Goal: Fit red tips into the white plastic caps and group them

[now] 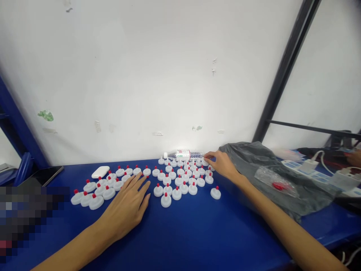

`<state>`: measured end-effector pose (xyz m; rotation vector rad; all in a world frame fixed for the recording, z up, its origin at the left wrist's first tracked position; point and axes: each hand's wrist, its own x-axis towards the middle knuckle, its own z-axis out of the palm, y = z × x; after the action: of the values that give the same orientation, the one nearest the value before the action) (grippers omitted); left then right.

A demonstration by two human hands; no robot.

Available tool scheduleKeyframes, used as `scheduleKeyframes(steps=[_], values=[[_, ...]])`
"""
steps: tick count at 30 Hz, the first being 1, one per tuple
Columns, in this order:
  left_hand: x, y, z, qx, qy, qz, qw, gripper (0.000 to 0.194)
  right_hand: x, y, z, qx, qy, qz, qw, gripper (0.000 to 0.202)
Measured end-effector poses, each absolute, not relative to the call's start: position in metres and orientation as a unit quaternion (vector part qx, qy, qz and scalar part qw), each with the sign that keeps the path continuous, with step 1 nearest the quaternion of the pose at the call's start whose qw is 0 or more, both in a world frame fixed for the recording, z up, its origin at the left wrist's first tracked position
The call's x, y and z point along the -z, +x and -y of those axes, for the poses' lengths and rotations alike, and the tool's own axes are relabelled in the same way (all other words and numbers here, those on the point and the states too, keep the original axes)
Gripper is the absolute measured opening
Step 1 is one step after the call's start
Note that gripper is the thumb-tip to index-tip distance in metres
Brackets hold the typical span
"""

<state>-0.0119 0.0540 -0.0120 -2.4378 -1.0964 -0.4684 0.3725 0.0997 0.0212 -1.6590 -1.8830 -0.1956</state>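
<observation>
Many white bottle caps with red tips (176, 193) stand upright on the blue table (180, 233), in a left cluster and a larger one in the middle. My left hand (126, 203) lies palm down with fingers stretched out, beside the left cluster and partly covering some caps. At the back right of the middle cluster, my right hand (221, 162) has its thumb and fingers pinched on a white cap with a red tip (205, 162), partly hidden by the fingers. A clear plastic bottle (183, 154) lies on its side behind the caps, near my right fingertips.
A white earphone-like case (100, 172) lies at the left, with a dark phone (53, 176) beyond it. To the right, a grey plastic bag (254, 162) holds a clear bag with red pieces (282, 185). Behind it are power strips (307, 171) with plugged-in chargers. A white wall (141, 75) closes the back.
</observation>
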Motion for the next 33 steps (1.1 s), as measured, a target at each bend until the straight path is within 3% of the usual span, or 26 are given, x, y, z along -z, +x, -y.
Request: scheduleKeyframes(steps=[10, 22, 33], values=[[0.012, -0.011, -0.056, 0.143, -0.892, 0.408, 0.128, 0.047, -0.02, 0.373, -0.099, 0.035, -0.615, 0.741, 0.265, 0.018], [0.014, -0.011, -0.063, 0.103, -0.908, 0.397, 0.088, 0.05, -0.01, 0.375, -0.106, 0.039, -0.641, 0.729, 0.236, 0.053], [0.013, -0.011, -0.064, 0.127, -0.912, 0.382, 0.077, 0.051, -0.018, 0.371, -0.101, 0.057, -0.637, 0.721, 0.268, 0.056]])
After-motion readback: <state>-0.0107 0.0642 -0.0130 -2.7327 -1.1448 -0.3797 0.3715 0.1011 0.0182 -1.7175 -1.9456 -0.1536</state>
